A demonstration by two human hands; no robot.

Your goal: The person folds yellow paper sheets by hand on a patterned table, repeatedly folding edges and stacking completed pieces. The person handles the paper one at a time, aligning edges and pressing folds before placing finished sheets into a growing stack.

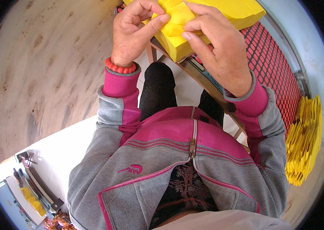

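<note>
A piece of yellow cloth (pixel 179 17), with a fine-textured, non-woven look, is raised between my two hands at the top of the view. My left hand (pixel 133 30) is closed on its left edge, thumb and fingertips pinching it. The right edge is pinched between the thumb and fingers of my right hand (pixel 223 48). Just beneath lies a larger yellow bundle (pixel 177 49) of the same material, its corner jutting toward me. I cannot make out whether the raised piece is joined to it.
Under the bundle is a wooden frame (pixel 200 76), beside a red and black patterned cover (pixel 271 57). Folded yellow pieces (pixel 303 142) are stacked at the right. A large wooden board (pixel 43 73) fills the left, and a cluttered shelf (pixel 24 195) stands at lower left.
</note>
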